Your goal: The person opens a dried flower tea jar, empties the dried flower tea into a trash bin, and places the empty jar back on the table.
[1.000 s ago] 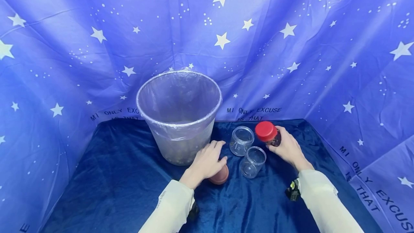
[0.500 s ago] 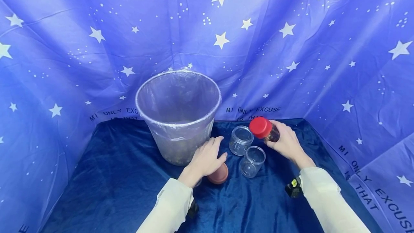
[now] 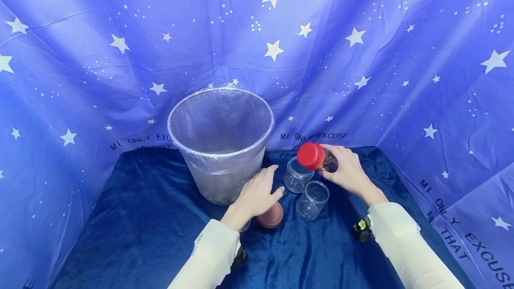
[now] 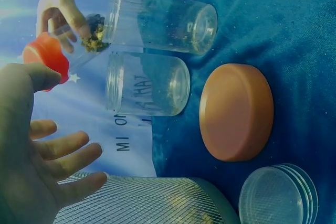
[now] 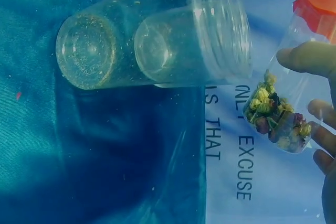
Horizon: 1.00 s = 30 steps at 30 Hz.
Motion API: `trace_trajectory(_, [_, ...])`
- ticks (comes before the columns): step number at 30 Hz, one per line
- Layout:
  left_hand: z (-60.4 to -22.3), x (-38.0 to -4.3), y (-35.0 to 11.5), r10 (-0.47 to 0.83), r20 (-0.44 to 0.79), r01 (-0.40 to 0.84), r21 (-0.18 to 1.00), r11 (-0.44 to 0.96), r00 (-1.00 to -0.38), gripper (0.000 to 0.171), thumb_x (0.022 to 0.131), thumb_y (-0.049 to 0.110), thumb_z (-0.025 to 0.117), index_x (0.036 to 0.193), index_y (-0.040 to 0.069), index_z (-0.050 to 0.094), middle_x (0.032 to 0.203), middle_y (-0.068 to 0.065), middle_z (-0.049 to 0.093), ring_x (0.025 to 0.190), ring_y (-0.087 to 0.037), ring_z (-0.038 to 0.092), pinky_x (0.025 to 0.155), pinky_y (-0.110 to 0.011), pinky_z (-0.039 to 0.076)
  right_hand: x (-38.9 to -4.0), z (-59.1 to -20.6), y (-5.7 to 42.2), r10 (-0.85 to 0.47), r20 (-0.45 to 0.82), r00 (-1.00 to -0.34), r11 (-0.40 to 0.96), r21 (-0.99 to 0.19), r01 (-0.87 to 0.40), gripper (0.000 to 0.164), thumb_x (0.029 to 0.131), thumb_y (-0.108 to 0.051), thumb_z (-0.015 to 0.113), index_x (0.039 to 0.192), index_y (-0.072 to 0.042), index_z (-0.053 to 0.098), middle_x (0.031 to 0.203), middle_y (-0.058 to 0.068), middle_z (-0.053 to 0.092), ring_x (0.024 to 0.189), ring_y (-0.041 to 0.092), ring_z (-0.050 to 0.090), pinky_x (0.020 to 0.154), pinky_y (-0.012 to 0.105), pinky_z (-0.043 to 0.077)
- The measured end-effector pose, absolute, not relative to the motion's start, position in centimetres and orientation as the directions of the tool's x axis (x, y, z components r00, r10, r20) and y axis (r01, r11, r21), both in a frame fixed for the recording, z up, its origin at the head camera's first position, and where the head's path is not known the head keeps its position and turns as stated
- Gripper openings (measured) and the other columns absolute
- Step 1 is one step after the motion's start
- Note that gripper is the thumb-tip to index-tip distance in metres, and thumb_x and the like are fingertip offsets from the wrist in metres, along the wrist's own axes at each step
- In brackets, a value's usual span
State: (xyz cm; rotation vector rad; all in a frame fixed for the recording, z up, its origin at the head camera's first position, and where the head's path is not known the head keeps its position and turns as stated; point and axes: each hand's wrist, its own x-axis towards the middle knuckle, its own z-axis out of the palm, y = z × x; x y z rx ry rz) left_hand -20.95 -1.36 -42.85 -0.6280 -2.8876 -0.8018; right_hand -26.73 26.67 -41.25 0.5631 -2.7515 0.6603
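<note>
My right hand grips a clear jar with a red lid, tilted so the lid points left. Dried flower buds lie at the jar's bottom end. In the head view, the red lid overlaps the rim of a rear open clear jar; a second open clear jar stands in front of it. My left hand has straight, spread fingers and holds nothing. It hovers between the bin and a terracotta-coloured rounded object, which it partly hides in the head view.
A mesh wastebasket with a clear plastic liner stands behind the left hand. Stacked clear lids lie near the terracotta object. Blue cloth covers the table, and a starry curtain surrounds the back and sides.
My right hand has carried the red-lidded jar leftward and slightly up, tilting it further over. The left hand has shifted up only slightly; the open jars stay where they were.
</note>
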Motion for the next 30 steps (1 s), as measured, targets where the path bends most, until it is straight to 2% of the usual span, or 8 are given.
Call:
trace_trajectory(8, [-42.3,-20.7,-1.2,0.409,0.209,0.457,0.501,0.735,-0.888,0.06,0.097,0.036,0.054,0.148,0.009,0.038,0.142,-0.011,0.051,0.129,-0.027,0.054,0.103,-0.046,0.049,-26.4,-40.5,25.1,-0.374,0.349,-0.859,0.813,-0.322,-0.485,0.074,0.071,-0.015,0.083,0.138,-0.013,0.052,0.133,0.02,0.058,0.123,0.04,0.048,0.098,0.061,0.032])
trace_trajectory(14, [-41.6,-20.4,-0.8,0.438,0.214,0.481,0.519,0.706,-0.873,0.067,0.099,0.035,0.052,0.155,0.008,0.027,0.152,-0.012,0.042,0.139,-0.026,0.045,0.11,-0.046,0.043,-26.1,-40.2,23.6,-0.427,0.356,-0.831,0.802,-0.276,-0.53,0.075,0.07,-0.016,0.084,0.138,-0.016,0.053,0.132,0.017,0.059,0.123,0.04,0.049,0.101,0.061,0.032])
trace_trajectory(20, [-41.6,-20.2,-0.7,0.453,0.213,0.488,0.563,0.667,-0.866,0.077,0.099,0.033,0.053,0.159,0.008,0.011,0.153,-0.014,0.041,0.139,-0.026,0.045,0.111,-0.044,0.042,-25.3,-40.1,22.6,-0.453,0.334,-0.826,0.793,-0.273,-0.545,0.075,0.072,-0.016,0.083,0.14,-0.016,0.052,0.131,0.016,0.06,0.123,0.04,0.049,0.103,0.06,0.029])
trace_trajectory(30, [-41.4,-20.3,-1.3,0.401,0.283,0.486,0.613,0.623,-0.871,0.079,0.098,0.032,0.056,0.158,0.008,0.01,0.158,-0.016,0.035,0.142,-0.028,0.043,0.114,-0.044,0.039,-24.7,-39.4,21.3,-0.494,0.386,-0.779,0.754,-0.255,-0.605,0.073,0.069,-0.016,0.085,0.136,-0.017,0.056,0.126,0.013,0.062,0.12,0.036,0.052,0.102,0.058,0.031])
